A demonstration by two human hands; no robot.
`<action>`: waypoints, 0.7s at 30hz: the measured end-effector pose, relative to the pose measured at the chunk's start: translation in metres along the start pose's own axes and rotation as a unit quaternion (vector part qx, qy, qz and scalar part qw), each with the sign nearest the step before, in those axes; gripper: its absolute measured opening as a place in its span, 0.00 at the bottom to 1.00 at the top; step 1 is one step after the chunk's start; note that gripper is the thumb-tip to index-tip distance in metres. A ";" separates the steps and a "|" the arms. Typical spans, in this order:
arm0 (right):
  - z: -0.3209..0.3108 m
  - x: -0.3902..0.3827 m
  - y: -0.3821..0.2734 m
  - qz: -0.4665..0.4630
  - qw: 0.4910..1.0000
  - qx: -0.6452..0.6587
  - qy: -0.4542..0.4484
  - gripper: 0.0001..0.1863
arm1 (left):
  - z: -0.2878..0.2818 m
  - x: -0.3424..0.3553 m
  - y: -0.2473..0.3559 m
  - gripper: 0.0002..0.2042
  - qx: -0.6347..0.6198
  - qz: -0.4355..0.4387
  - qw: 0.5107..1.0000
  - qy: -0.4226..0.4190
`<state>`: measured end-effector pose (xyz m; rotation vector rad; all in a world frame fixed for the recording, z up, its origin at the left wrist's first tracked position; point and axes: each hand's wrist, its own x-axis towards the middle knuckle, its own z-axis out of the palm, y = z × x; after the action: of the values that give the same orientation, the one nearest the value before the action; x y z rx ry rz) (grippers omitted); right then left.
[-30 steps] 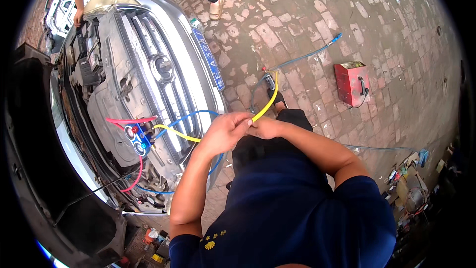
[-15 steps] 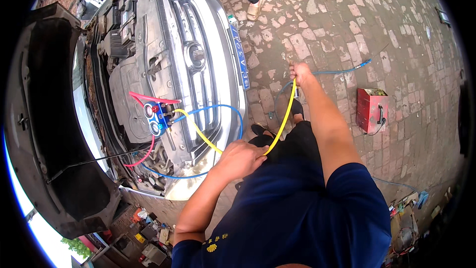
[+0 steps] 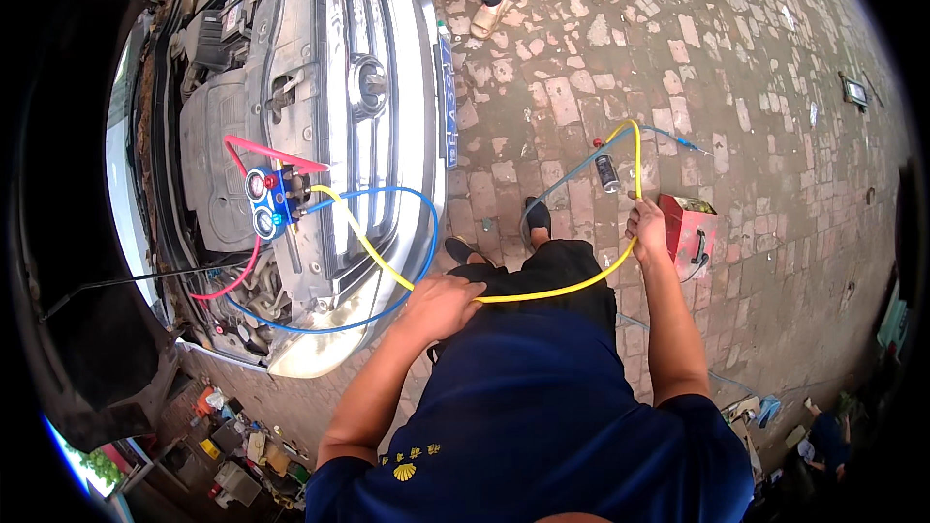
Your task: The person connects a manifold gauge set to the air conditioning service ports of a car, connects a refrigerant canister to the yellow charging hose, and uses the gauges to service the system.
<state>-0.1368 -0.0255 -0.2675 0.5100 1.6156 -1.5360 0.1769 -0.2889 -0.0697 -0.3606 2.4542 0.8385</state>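
Observation:
My left hand (image 3: 441,307) is closed around a yellow hose (image 3: 562,295) in front of my waist. To the right, my right hand (image 3: 647,225) grips the same hose with bent fingers. From there the hose loops upward and over, ending near a small red fitting (image 3: 598,142) above a dark can (image 3: 607,174). Whether the can hangs or stands on the ground, I cannot tell. At its other end the hose joins a blue manifold gauge set (image 3: 274,203) with two round dials, lying at the front of the engine bay. Red hoses (image 3: 276,151) and a blue hose (image 3: 433,223) also run from it.
A silver car (image 3: 360,87) stands at left, its hood (image 3: 82,329) raised. On the brick paving (image 3: 542,87) are a red metal box (image 3: 690,232) and a grey-blue hose (image 3: 572,174). Someone's sandalled foot (image 3: 489,17) is at the top. Clutter (image 3: 242,455) lies lower left.
My right hand has come down and right, lower along the yellow hose, which now loops above it. The can and red fitting have come into plain view. The whole view has shifted.

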 end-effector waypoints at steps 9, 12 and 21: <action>0.026 0.143 -0.028 0.127 0.983 -0.124 -0.051 0.12 | -0.031 0.036 0.046 0.13 -0.002 0.019 0.991 0.136; 0.024 0.153 -0.048 0.104 0.985 -0.128 -0.059 0.13 | -0.016 0.034 0.046 0.15 -0.004 0.027 0.994 0.107; 0.096 -0.052 -0.074 -0.124 0.962 0.084 -0.228 0.16 | 0.009 0.040 0.034 0.30 -0.292 -0.096 0.938 0.163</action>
<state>-0.1368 -0.1176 -0.1724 0.0275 1.2299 -1.8274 0.1334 -0.2602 -0.0812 -1.0053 2.3484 1.5148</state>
